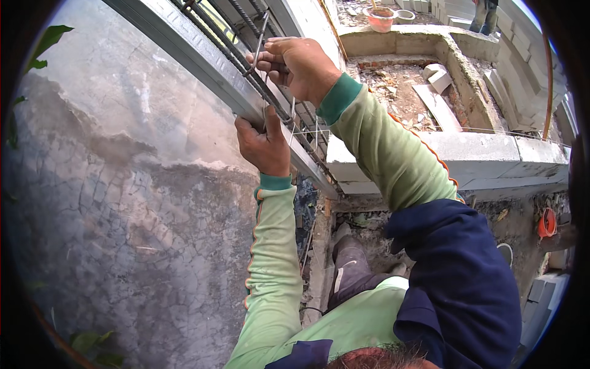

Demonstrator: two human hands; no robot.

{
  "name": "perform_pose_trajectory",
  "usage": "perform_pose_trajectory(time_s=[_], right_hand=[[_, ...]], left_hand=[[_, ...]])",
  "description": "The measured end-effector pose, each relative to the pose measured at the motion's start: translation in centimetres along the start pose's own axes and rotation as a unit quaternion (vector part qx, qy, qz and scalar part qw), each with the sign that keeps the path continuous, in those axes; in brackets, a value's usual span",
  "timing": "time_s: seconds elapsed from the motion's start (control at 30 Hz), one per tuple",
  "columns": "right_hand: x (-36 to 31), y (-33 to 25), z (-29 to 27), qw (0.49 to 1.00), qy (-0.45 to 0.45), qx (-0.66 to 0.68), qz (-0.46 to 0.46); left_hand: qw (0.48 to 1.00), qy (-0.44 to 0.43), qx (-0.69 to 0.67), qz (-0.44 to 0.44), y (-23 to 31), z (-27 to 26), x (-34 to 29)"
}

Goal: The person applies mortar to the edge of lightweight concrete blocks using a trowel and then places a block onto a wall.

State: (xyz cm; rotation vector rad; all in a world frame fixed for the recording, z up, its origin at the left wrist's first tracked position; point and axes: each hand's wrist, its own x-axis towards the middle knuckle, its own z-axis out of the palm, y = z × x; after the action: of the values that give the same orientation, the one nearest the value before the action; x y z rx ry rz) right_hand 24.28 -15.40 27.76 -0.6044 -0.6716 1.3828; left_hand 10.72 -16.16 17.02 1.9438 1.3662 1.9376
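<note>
Grey metal up front: a long channel [196, 58] is slanted alongside dark ribbed bars [224, 48]. Its edge is pinched by the left hand [265, 147], thumb opposite fingers, seemingly for steadiness. Above, a thin rod [263, 31] is gripped by the right hand's [298, 67] curled fingers, apparently for control. Rightward, a pale block wall [424, 154] is seen.

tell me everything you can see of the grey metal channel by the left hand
The grey metal channel is long, straight and dully shiny, apparently galvanised steel, with lengthwise folds. It slants from the picture's top edge down to the right, alongside dark ribbed bars. The left hand touches it partway along; whether it grips firmly is unclear.
</note>
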Motion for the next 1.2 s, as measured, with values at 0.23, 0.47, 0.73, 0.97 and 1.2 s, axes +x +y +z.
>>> perform_pose_trajectory(time_s=[0.23,0.47,0.73,0.97,1.2], right_hand=[[2.2,-2.9,0.8,0.942,-0.065,-0.318,-0.082],[6.4,-4.4,2.5,0.226,-0.268,-0.871,-0.345],[3.0,-5.1,3.3,0.677,0.003,-0.649,-0.346],[-0.9,-0.8,-0.3,0.903,-0.059,-0.29,-0.312],[0.8,5.1,-1.8,0.994,0.044,-0.055,-0.084]], left_hand=[[1.0,0.007,-0.003,-0.008,0.3,0.6,0.0],[1.0,0.008,0.014,0.001,0.0,0.0,-0.2],[0.998,0.034,-0.003,0.048,0.6,0.6,0.2],[1.0,0.027,0.003,0.009,-0.9,0.1,-0.2],[1.0,0.012,0.0,0.006,0.1,0.1,0.1]])
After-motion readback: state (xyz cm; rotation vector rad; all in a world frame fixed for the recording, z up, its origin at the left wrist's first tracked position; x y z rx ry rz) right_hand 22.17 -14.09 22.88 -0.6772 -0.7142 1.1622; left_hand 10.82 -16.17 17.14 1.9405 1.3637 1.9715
